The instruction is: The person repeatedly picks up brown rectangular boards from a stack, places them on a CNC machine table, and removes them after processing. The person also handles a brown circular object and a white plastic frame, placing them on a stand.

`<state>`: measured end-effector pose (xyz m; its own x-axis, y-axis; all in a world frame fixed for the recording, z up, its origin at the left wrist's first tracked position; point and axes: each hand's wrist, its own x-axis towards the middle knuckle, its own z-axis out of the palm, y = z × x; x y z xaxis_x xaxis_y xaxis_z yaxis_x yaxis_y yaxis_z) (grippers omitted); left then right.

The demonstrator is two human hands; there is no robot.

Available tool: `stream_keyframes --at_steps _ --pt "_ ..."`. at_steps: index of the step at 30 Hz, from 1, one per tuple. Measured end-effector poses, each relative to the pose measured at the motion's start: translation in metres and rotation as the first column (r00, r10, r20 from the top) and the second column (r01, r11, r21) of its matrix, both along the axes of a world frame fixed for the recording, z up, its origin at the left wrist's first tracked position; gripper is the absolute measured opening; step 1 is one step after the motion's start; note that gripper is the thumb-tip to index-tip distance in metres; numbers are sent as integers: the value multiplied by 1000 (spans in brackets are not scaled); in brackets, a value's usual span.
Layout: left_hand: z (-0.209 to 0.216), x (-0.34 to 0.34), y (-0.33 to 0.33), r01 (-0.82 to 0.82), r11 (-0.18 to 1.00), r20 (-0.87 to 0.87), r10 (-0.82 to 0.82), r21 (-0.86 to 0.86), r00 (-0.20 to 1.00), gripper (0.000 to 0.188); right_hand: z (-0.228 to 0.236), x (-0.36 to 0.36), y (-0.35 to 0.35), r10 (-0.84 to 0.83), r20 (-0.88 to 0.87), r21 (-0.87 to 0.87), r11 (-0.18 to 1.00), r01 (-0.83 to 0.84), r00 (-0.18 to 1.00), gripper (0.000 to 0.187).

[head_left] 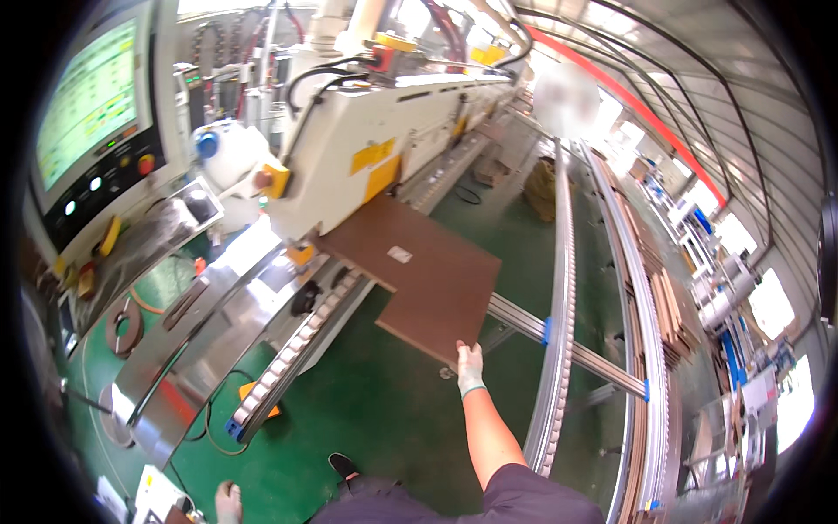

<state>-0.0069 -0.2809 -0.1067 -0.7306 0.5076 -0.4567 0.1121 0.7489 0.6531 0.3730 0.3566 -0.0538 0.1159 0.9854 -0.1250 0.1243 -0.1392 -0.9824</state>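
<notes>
A brown L-shaped board (441, 284) with a small white label reaches out from the white machine (349, 148), its far end at the machine's lower edge. My right hand (470, 362), in a pale glove, grips the board's near corner, arm stretched forward. My left hand (229, 504), also gloved, hangs low at the lower left, away from the board. Its fingers are too small and partly cut off to read. A roller rail (297, 345) runs beside the board on the left.
A control panel with a lit screen (92, 100) stands at the left. Long roller rails (559, 332) run along the right, joined by a crossbar (519, 316). Stacked brown boards (668, 306) lie beyond them. A brown sack (541, 189) sits on the green floor.
</notes>
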Motion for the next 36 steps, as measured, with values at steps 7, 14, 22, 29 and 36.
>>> stream_keyframes --at_steps 7,14,22,29,36 --pt "27 -2 -201 -495 827 -375 561 264 738 39 -104 -59 -123 -54 -598 -591 704 -394 800 32" --pt "67 209 -413 -950 35 -600 768 -309 224 58 -25 -197 -443 882 252 -526 -219 -822 -397 52" --pt "-5 346 -431 -902 -350 -242 880 252 -409 77 -12 -252 -608 621 142 -491 -632 -600 -771 50" --pt "2 336 -410 -802 -491 -132 819 341 -558 69 0 -317 -776 343 598 -60 -882 -467 -725 57" --pt "-4 344 -389 -477 -701 484 712 530 -509 61 4 -350 -892 363 713 -55 -824 -564 -600 57"
